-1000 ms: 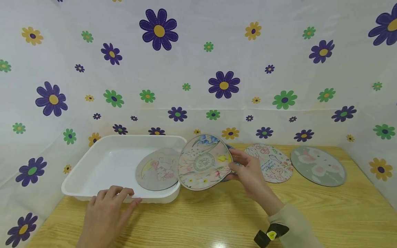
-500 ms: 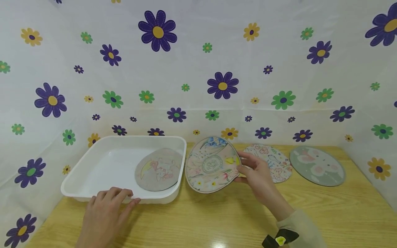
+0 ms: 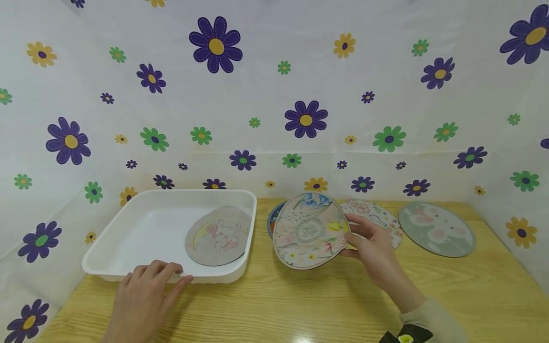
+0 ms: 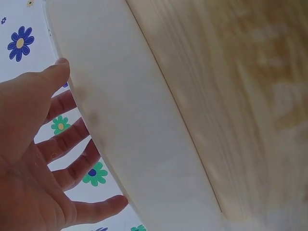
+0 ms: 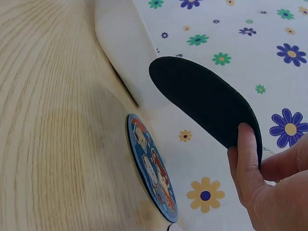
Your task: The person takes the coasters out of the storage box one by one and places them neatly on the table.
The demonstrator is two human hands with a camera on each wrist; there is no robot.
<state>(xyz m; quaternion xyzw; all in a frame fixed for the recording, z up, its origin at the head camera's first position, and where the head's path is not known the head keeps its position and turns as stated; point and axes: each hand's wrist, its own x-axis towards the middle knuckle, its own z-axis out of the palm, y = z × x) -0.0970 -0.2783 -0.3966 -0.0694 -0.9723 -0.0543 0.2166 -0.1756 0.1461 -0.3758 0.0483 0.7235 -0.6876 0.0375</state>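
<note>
In the head view my right hand (image 3: 377, 247) pinches the right edge of a round, pale pink floral mouse pad (image 3: 296, 243), tilted and raised above the table. The right wrist view shows its black underside (image 5: 202, 101), with my thumb and fingers on opposite faces. Below it lies a blue cartoon mouse pad (image 5: 151, 168), mostly hidden in the head view. My left hand (image 3: 143, 295) holds the front rim of a white plastic tray (image 3: 96, 259); several fingers reach over the rim (image 4: 79, 110). Inside the tray, a greyish-pink mouse pad (image 3: 220, 236) leans toward the right wall.
Right of my right hand, a white floral mouse pad (image 3: 388, 221), partly covered, and a grey-green rabbit mouse pad (image 3: 437, 229) lie on the wooden table (image 3: 300, 305). A white flower-print sheet (image 3: 257, 76) hangs behind and at both sides.
The right hand has carried the pink floral mouse pad rightward, away from beside the tray's right rim, uncovering the blue pad's left edge. The left hand stays on the tray rim.
</note>
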